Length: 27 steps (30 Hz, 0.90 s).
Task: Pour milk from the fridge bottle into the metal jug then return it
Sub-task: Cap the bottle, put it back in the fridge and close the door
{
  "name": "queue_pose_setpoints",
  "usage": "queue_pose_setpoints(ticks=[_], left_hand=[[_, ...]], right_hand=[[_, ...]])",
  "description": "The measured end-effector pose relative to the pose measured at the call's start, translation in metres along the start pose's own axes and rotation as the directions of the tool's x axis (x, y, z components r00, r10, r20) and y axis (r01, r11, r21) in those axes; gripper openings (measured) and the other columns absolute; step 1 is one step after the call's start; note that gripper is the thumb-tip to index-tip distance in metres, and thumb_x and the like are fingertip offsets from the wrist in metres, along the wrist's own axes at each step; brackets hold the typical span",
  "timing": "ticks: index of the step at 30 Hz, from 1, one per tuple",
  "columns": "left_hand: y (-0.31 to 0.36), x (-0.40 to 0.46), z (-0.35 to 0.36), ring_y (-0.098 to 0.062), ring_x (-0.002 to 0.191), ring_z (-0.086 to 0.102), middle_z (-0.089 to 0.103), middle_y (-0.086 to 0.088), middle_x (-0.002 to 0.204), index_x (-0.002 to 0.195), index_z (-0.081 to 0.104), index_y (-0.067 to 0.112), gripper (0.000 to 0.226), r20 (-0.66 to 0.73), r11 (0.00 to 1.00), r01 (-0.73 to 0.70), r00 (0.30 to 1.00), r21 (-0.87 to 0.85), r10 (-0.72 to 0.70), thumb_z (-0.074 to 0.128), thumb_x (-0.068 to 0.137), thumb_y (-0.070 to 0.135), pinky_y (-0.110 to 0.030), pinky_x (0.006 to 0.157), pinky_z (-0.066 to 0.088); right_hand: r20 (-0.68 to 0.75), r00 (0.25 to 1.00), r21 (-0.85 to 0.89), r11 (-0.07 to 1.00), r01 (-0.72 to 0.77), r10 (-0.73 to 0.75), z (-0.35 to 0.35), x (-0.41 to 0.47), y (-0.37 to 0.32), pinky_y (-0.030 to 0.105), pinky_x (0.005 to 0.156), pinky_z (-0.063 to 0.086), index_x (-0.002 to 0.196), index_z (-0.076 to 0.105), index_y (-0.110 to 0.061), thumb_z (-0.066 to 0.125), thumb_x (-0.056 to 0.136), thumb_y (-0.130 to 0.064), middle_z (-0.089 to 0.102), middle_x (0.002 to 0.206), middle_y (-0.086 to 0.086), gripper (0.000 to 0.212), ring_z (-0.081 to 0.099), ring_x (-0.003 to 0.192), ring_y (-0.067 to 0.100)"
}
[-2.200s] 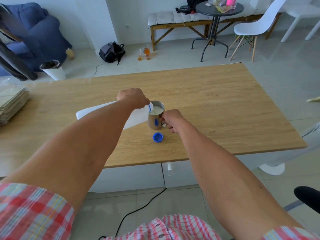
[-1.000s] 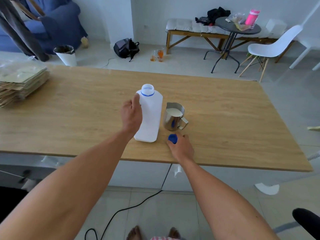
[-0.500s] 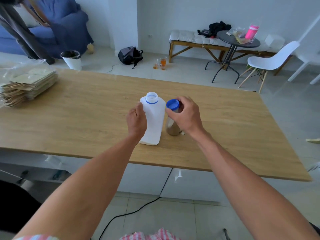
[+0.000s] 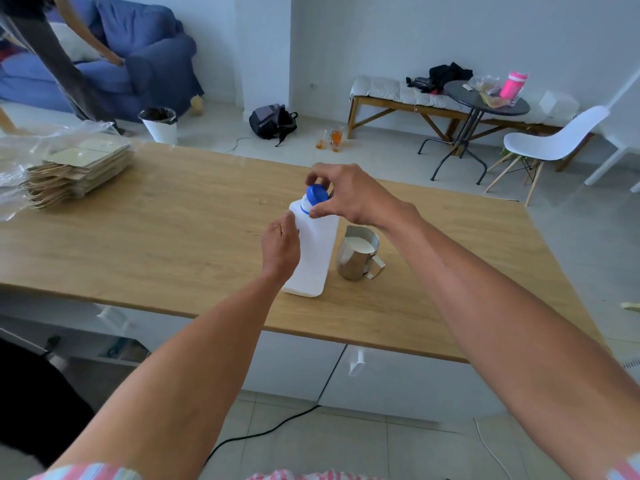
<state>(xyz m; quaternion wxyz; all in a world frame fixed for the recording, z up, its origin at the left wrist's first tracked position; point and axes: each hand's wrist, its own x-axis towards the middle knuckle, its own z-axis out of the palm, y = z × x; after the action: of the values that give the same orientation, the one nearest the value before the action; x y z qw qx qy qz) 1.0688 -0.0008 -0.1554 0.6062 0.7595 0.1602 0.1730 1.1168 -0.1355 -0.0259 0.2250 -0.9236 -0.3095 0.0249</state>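
A white plastic milk bottle (image 4: 315, 251) stands upright on the wooden table (image 4: 173, 237). My left hand (image 4: 280, 245) grips its left side. My right hand (image 4: 346, 195) pinches the blue cap (image 4: 317, 194), which sits tilted on the bottle's neck. Just to the right of the bottle stands the metal jug (image 4: 358, 252), with milk inside and its handle pointing toward the front right.
A stack of flat cardboard pieces (image 4: 76, 171) under clear plastic lies at the table's far left. Beyond the table are a white bin (image 4: 159, 124), a black backpack (image 4: 272, 121), two glasses (image 4: 330, 138) on the floor, a round dark table (image 4: 485, 98) and a white chair (image 4: 550, 140).
My right hand picked the blue cap up from the table and carried it onto the bottle's neck. The bottle went from pouring to upright, with my left hand still on it.
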Motion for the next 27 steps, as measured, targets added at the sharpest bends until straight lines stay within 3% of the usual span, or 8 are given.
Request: queue_pose_setpoints(ticks=[6,10,14,16,20,22,25,27], left_hand=[[-0.002,0.002,-0.001,-0.015,0.058,0.029,0.036,-0.01,0.064,0.067,0.033,0.011,0.038,0.014,1.0,-0.004,1.0,-0.001,0.004,0.032,0.103,0.021,-0.027,0.049,0.025],[-0.002,0.002,0.0,-0.017,0.057,0.028,0.035,-0.012,0.063,0.065,0.034,0.009,0.04,0.016,0.999,-0.019,1.0,-0.032,0.019,0.032,0.104,0.019,-0.023,0.045,0.023],[-0.002,0.002,0.0,-0.018,0.057,0.028,0.036,-0.012,0.062,0.064,0.037,0.008,0.041,0.002,0.999,-0.012,1.0,-0.052,0.012,0.033,0.104,0.018,-0.023,0.045,0.022],[-0.003,0.002,0.002,-0.017,0.057,0.029,0.036,-0.012,0.062,0.064,0.035,0.006,0.042,-0.012,0.999,-0.013,1.0,-0.047,0.012,0.033,0.104,0.018,-0.025,0.046,0.023],[-0.005,0.001,0.003,-0.017,0.058,0.029,0.036,-0.012,0.063,0.064,0.033,0.008,0.04,-0.027,0.999,-0.022,0.999,-0.039,0.021,0.033,0.104,0.016,-0.031,0.051,0.024],[-0.006,0.002,0.003,-0.019,0.059,0.03,0.036,-0.012,0.063,0.066,0.031,0.003,0.041,-0.021,0.999,-0.024,1.0,-0.041,0.023,0.032,0.104,0.017,-0.032,0.052,0.024],[-0.006,0.002,0.003,-0.021,0.06,0.029,0.036,-0.011,0.064,0.068,0.032,-0.003,0.042,-0.015,0.999,-0.025,1.0,-0.048,0.025,0.032,0.105,0.018,-0.03,0.05,0.024],[-0.005,0.002,0.002,-0.021,0.061,0.028,0.036,-0.011,0.064,0.068,0.032,-0.003,0.042,-0.014,0.998,-0.018,1.0,-0.064,0.017,0.032,0.104,0.018,-0.03,0.05,0.023]], right_hand=[[0.249,0.968,-0.233,0.969,0.078,-0.018,-0.015,0.021,-0.009,0.03,0.087,0.047,0.137,0.067,-0.029,0.078,0.09,-0.012,0.062,0.135,-0.001,0.052,0.058,0.098,0.013],[0.301,0.954,-0.315,0.945,0.088,0.011,-0.019,0.032,-0.015,0.034,0.086,0.053,0.132,0.07,-0.034,0.079,0.087,-0.008,0.064,0.133,-0.001,0.053,0.064,0.099,0.017],[0.253,0.965,-0.353,0.935,0.02,0.075,-0.017,0.03,-0.024,0.043,0.077,0.062,0.11,0.07,-0.015,0.079,0.089,-0.033,0.069,0.1,0.006,0.029,0.073,0.071,0.017],[0.184,0.976,-0.377,0.925,-0.043,0.12,-0.011,0.028,-0.028,0.037,0.064,0.061,0.087,0.06,-0.009,0.072,0.094,-0.045,0.07,0.075,0.008,0.039,0.072,0.053,0.018],[-0.021,0.98,-0.497,0.848,-0.181,0.197,0.005,0.026,-0.035,0.036,0.068,0.043,0.077,0.052,-0.014,0.054,0.097,-0.066,0.063,0.083,0.004,0.055,0.062,0.075,0.024],[-0.006,0.97,-0.472,0.854,-0.217,0.243,0.002,0.027,-0.03,0.035,0.068,0.045,0.075,0.057,-0.013,0.044,0.096,-0.076,0.068,0.078,0.004,0.067,0.066,0.07,0.023],[0.227,0.941,-0.307,0.936,-0.174,0.249,-0.011,0.028,-0.021,0.039,0.072,0.061,0.109,0.068,-0.013,0.051,0.094,-0.072,0.073,0.093,0.007,0.063,0.074,0.069,0.021],[0.352,0.921,-0.316,0.947,-0.052,0.168,-0.015,0.028,-0.019,0.045,0.08,0.061,0.139,0.055,-0.028,0.065,0.094,-0.051,0.065,0.116,0.002,0.052,0.074,0.074,0.019]])
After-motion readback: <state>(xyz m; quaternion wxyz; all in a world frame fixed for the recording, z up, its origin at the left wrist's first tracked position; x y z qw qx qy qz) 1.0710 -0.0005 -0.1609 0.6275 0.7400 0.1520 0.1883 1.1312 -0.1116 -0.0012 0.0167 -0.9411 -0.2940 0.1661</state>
